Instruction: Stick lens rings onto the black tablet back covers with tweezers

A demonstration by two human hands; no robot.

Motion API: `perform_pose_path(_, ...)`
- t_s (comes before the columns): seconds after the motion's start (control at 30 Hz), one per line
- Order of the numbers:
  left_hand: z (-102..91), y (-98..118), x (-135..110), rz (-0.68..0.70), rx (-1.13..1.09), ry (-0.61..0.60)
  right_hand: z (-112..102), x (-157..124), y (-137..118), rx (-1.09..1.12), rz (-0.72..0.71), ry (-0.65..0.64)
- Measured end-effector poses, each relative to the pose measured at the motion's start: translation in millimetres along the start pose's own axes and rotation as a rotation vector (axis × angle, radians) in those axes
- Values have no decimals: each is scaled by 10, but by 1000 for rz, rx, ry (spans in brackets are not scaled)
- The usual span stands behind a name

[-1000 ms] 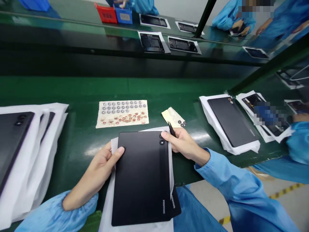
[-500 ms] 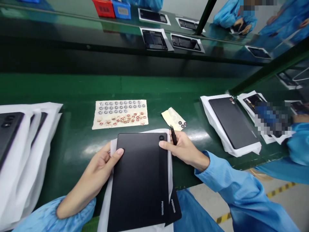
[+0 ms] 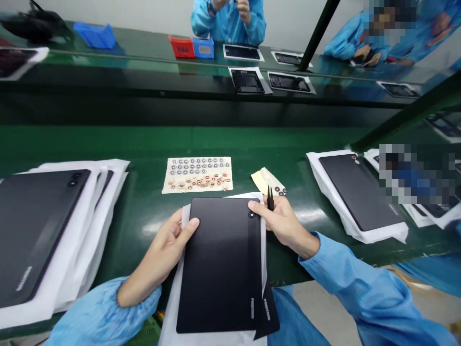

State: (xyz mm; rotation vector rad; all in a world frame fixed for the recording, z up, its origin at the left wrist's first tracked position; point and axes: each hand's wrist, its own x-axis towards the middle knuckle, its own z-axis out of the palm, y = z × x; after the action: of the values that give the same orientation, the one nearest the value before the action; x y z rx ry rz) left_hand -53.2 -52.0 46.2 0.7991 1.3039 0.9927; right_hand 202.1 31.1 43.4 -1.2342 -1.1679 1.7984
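A black tablet back cover lies on white foam sheets at the near edge of the green bench, with a second black cover peeking out beneath it. My left hand grips the cover's left edge, thumb on top. My right hand holds black tweezers upright while its forefinger presses on the cover's top right corner beside the camera hole. Just beyond lie a sheet of small lens rings and red tabs and a yellow backing strip with round lens pieces.
More black covers on white foam are stacked at the left and lie at the right. Behind a raised rail, open tablet frames, red and blue bins and workers in blue coats are seen. A green post slants at upper right.
The camera tilted up and shifted, showing more of the far bench and the left stack. My right forefinger stays pressed near the camera hole; both hands keep their hold on the cover.
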Motion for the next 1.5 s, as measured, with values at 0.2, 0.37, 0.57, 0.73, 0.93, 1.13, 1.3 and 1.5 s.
perform_pose_path(0.2,-81,216,-2,83,64,14,-48,-119,-180,-124,-106,-69)
perform_pose_path(0.37,-173,150,-60,-52,-23,-136,-141,-118,-219,-61,-116,-11)
perform_pose_path(0.57,-60,85,-224,-35,-30,-119,-142,-32,-163,76,-46,5)
perform_pose_path(0.73,-32,169,-351,-60,11,-83,-35,-69,-217,75,-14,126)
perform_pose_path(0.93,-184,282,-607,-7,34,-34,100,-240,-210,-81,-100,27)
perform_pose_path(1.13,-484,581,-910,30,146,118,506,-131,-283,-153,-112,-123)
perform_pose_path(1.3,-1581,939,-1007,-67,224,537,481,-44,-305,-338,-182,-256)
perform_pose_path(1.5,-2614,948,-841,-103,631,822,-247,-143,-46,-685,-269,-154)
